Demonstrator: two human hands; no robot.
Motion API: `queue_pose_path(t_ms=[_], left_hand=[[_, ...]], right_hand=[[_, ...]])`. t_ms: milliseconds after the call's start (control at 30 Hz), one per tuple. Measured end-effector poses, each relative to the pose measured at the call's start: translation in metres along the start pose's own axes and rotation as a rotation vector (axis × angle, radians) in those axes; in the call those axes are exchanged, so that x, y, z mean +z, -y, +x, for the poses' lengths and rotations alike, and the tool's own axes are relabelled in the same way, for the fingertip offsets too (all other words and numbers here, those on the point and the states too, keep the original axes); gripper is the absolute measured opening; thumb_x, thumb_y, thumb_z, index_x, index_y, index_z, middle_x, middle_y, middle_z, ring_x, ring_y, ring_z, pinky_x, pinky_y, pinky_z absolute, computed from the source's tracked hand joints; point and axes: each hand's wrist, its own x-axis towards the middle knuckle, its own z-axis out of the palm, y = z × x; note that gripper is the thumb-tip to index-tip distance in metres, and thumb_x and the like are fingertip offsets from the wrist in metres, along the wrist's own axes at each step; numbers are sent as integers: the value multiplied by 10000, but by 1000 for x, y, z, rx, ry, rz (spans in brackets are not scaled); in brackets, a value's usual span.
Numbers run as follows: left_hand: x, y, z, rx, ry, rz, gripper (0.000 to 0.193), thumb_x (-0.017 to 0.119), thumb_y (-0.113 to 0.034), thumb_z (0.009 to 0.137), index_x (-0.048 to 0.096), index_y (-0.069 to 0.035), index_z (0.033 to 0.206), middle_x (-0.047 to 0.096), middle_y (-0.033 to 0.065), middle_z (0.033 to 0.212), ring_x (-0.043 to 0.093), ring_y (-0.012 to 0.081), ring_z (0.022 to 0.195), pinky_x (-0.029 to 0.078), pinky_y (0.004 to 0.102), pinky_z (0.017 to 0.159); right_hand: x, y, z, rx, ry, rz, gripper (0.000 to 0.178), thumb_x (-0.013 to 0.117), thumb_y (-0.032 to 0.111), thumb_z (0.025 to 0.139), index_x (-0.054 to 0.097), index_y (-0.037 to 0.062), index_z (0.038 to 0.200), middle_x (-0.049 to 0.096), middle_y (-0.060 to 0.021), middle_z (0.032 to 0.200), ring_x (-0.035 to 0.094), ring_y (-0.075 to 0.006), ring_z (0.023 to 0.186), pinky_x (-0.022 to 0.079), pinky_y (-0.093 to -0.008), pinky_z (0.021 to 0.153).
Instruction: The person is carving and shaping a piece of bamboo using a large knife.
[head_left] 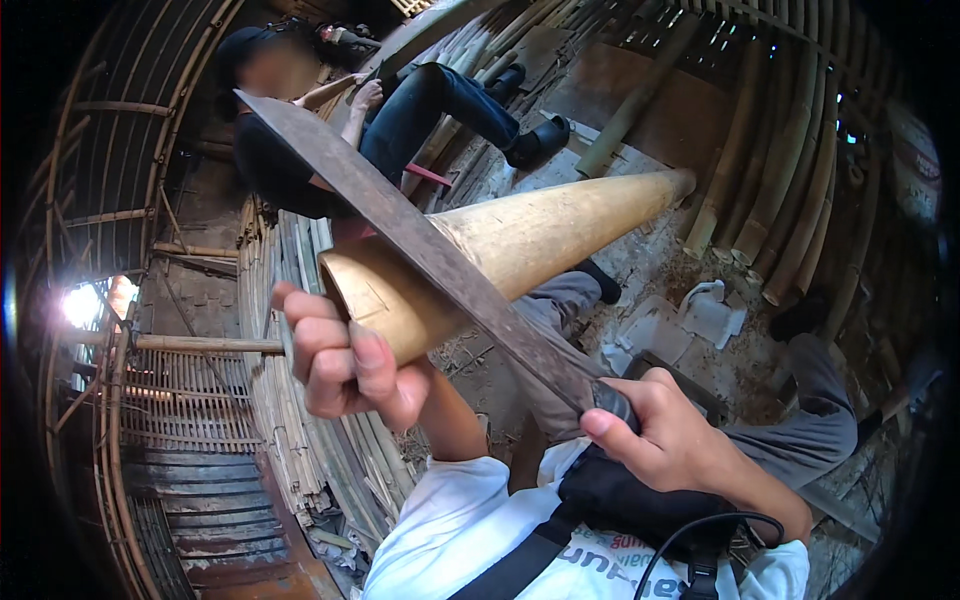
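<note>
A thick pale bamboo pole (570,225) slants away from me toward the far right, its open hollow end close to my left hand (350,370). The fingers of that hand are closed round the rim of this end, the thumb pressing on the outside. My right hand (670,430) is wrapped round the dark handle of a machete (400,235). Its long, dull grey blade runs up to the far left and crosses over the bamboo in view. Whether the blade touches the wood, I cannot tell.
Another person (290,150) sits at the far left, holding a long blade. Split bamboo strips (300,400) are piled at the left. Several bamboo poles (770,180) lean at the far right. White plastic pieces (710,312) lie on the floor near my legs.
</note>
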Motion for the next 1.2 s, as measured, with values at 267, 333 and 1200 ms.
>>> queue_pose_path(t_ms=[267, 333, 1200], left_hand=[[-3, 10, -8, 81, -63, -135, 224, 495, -163, 652, 303, -128, 541, 254, 10, 531, 293, 163, 503, 330, 474, 978], [-6, 7, -7, 40, 16, -78, 224, 489, -160, 659, 303, -124, 539, 253, 12, 530, 302, 159, 494, 328, 489, 997], [8, 3, -13, 79, -58, -164, 185, 508, -241, 734, 348, -164, 686, 311, -19, 628, 383, 135, 531, 244, 563, 1066]], right_hand=[[-6, 10, 10, 65, -54, -112, 498, 559, 412, 927, 607, -51, 748, 495, -121, 472, 527, -237, 412, 437, -362, 453], [-7, 11, 10, 38, -15, -150, 480, 570, 386, 928, 609, -63, 765, 495, -123, 472, 528, -238, 407, 440, -352, 454], [-16, 8, -8, -121, 105, -124, 417, 624, 358, 901, 623, -33, 757, 482, -103, 452, 505, -212, 386, 429, -340, 426]])
